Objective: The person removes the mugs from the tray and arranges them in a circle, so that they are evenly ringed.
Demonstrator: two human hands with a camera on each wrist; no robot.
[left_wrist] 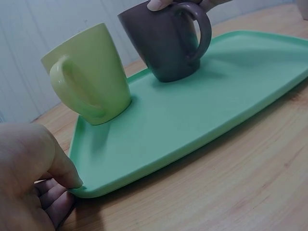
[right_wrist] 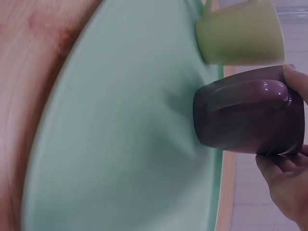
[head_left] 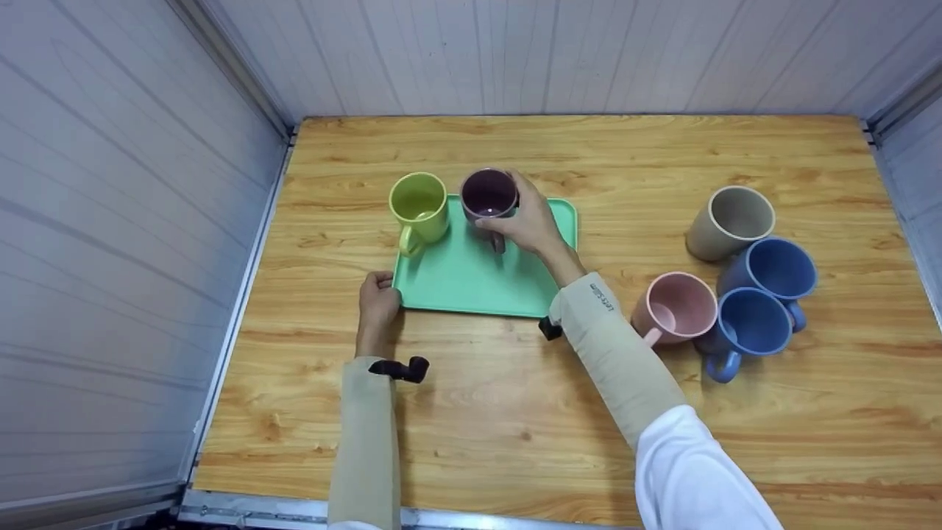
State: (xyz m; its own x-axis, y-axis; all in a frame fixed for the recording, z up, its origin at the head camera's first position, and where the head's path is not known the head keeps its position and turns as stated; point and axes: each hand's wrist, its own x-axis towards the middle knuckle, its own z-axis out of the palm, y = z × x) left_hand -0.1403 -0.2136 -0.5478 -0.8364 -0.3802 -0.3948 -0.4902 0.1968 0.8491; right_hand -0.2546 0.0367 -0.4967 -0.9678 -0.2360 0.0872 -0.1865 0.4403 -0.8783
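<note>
A green tray (head_left: 478, 283) lies on the wooden table. At its near left corner my left hand (head_left: 378, 303) pinches the edge, thumb on top and fingers curled beside and below, as the left wrist view shows. Near the tray's far left corner a yellow-green mug (left_wrist: 91, 72) stands upright, its handle toward me. My right hand (head_left: 531, 221) grips a dark purple mug (right_wrist: 245, 113) near the rim, thumb on the near side and fingers on the right. This mug is at the tray's far edge, right of the yellow-green one; whether its base touches the tray I cannot tell.
On the right side of the table stand a beige mug (head_left: 699, 235), a pink mug (head_left: 675, 305) and two blue mugs (head_left: 780, 269), close together. White panel walls (head_left: 456, 59) border the table at the back, left and right.
</note>
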